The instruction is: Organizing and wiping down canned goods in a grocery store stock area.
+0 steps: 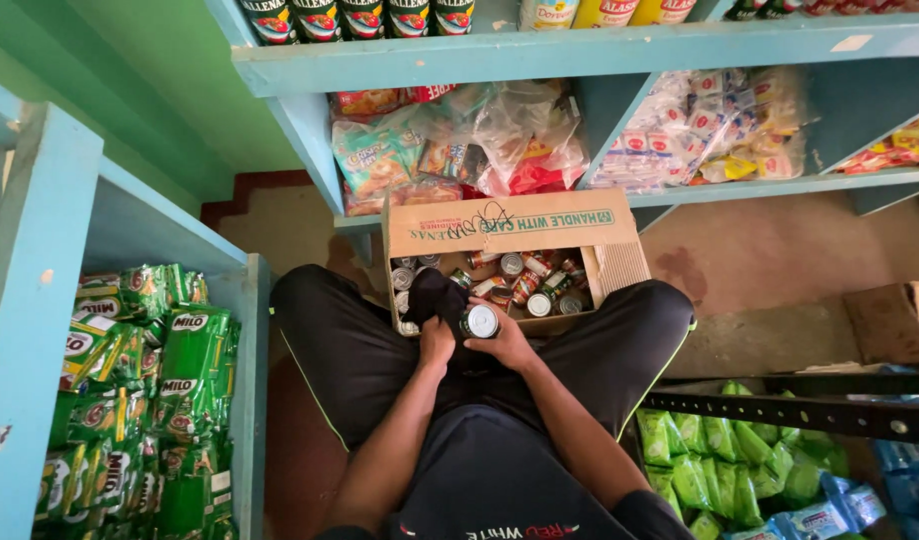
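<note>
Two hands | right hand [507, 343] grips tin can [480, 321] | left hand [437, 341] clutches dark cloth [435, 296]

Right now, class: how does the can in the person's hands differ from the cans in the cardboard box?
The held can sits alone in the right hand, lid facing up; the boxed cans lie jumbled, several on their sides. The left hand presses a dark cloth beside it. All are small, round and metal-topped.
</note>
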